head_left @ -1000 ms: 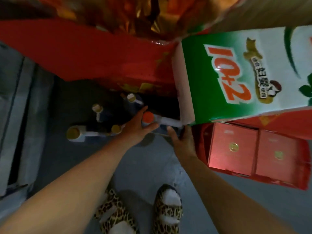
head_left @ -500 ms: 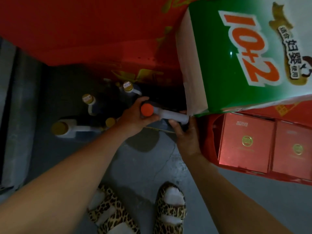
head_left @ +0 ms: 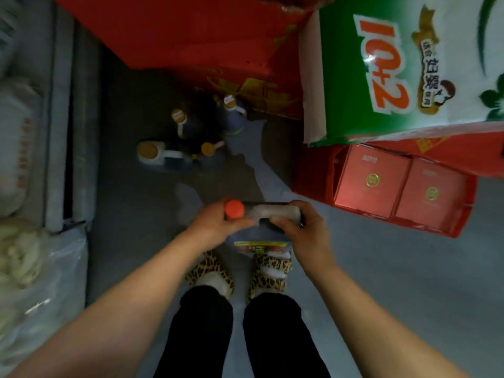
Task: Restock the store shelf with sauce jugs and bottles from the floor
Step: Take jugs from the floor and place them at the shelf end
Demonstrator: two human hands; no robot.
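Note:
A dark sauce jug [head_left: 261,245] with an orange cap [head_left: 234,209] and a white handle hangs in the air above my feet. My left hand [head_left: 215,227] grips it just below the cap. My right hand [head_left: 302,230] curls round the white handle. Its yellow and red label shows under my hands. Several more dark jugs with gold caps [head_left: 191,137] stand together on the grey floor further ahead, near the red boxes.
A big green and white pack [head_left: 395,72] rests on red cartons at the upper right. A red tray with pink boxes [head_left: 398,186] lies on the floor at right. A grey shelf post [head_left: 57,132] and white bags stand at left.
Both hands have lifted the orange-capped jug off the floor and drawn it back toward my body, away from the other jugs. The view has risen.

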